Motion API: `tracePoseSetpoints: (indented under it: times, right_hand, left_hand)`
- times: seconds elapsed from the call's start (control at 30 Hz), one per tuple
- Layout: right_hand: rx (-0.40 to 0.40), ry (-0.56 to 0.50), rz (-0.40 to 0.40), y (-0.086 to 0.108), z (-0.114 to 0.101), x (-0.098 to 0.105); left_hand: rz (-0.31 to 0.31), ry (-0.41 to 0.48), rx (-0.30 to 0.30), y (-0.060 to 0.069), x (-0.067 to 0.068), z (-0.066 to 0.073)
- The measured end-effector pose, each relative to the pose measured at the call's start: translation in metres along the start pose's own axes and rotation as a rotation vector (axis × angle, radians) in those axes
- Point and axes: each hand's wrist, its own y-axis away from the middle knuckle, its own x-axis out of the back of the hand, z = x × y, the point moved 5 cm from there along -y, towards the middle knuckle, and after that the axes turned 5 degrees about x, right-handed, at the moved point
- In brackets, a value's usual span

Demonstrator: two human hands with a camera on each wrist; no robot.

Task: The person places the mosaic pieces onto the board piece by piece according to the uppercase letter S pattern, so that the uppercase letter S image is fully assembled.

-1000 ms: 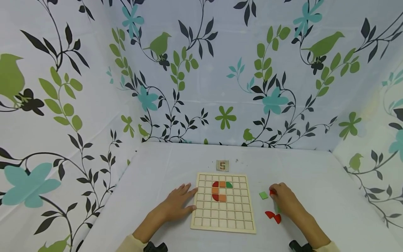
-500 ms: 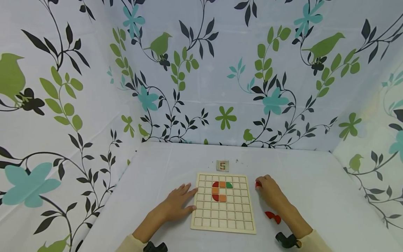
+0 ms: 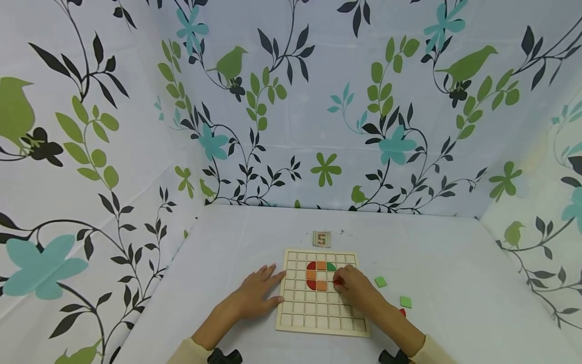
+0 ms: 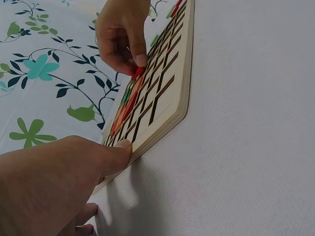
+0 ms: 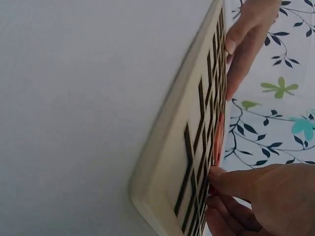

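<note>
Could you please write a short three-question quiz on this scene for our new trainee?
1. True or false: the left hand touches the edge of the grid board.
2. Which colour is the piece that the right hand pinches? A) green B) red C) orange
3. Fill in: in the head view, the loose squares lying right of the board are ____.

Key: 1. True. 2. B. 3. Green.

On your white worktop [image 3: 454, 263], the wooden grid board [image 3: 295, 308] lies flat between the left and right edges. A small card [image 3: 321, 239] lies beyond it, toward the far edge. Toward the right edge lie a green square [image 3: 380, 281], a second green square [image 3: 405, 302] and, beside the latter, a partly hidden red piece [image 3: 402, 312].
</note>
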Motion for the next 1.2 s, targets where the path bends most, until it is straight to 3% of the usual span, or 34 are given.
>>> tracePoseSetpoints:
  times: [0.4,0.7,0.9,1.0,1.2]
  right_hand:
    - [0.124,0.018,-0.005,0.003,0.001,-0.01]
    - [0.112,0.017,-0.015,0.001,-0.003,-0.009]
    - [0.167,0.052,0.025,0.003,-0.005,-0.007]
    - [0.141,0.049,0.026,0.005,-0.003,-0.002]
    - [-0.018,0.018,0.045,0.012,0.017,0.024]
  left_hand:
    - [-0.013,0.009,0.013,0.001,0.0,0.002]
    - [-0.018,0.014,0.02,0.001,-0.002,0.001]
    - [-0.012,0.011,0.018,0.001,0.0,0.002]
    - [-0.009,0.002,0.018,0.0,0.0,0.001]
    - [-0.005,-0.001,0.01,-0.001,-0.001,0.0]
